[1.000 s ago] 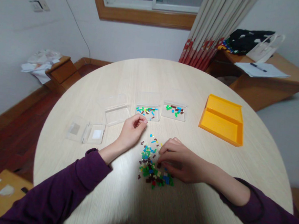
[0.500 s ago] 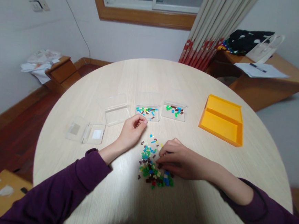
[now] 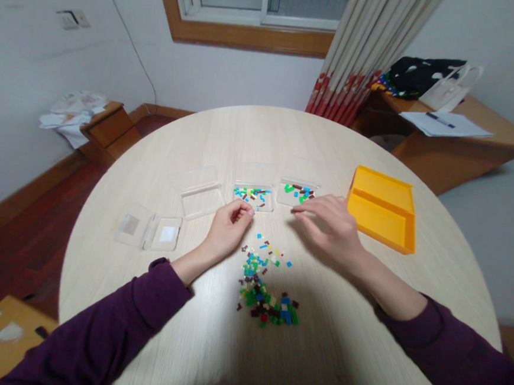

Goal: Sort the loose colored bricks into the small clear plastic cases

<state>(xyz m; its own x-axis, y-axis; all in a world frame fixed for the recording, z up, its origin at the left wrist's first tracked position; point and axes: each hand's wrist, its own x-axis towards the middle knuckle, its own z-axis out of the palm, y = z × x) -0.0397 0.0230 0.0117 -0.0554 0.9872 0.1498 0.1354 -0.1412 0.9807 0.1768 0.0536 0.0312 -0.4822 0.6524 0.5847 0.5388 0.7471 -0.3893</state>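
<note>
In the head view, the right hand (image 3: 336, 231), right of centre, seems to pinch a small dark brick (image 3: 293, 211) between thumb and fingers. The brick is just below the near edge of the right clear box (image 3: 285, 198); that box lies up and left of the hand, its long axis running across the frame, and the right hand is the nearer one. The left hand (image 3: 230, 226) is curled just below the middle clear box (image 3: 270, 205); I cannot tell whether it grips anything.

The brick looks dark brown and tiny, its shape too small to read. Green, blue and brown bricks lie in the right box. A loose mixed pile (image 3: 255, 293) spreads over the bench (image 3: 200, 342) at lower centre.
</note>
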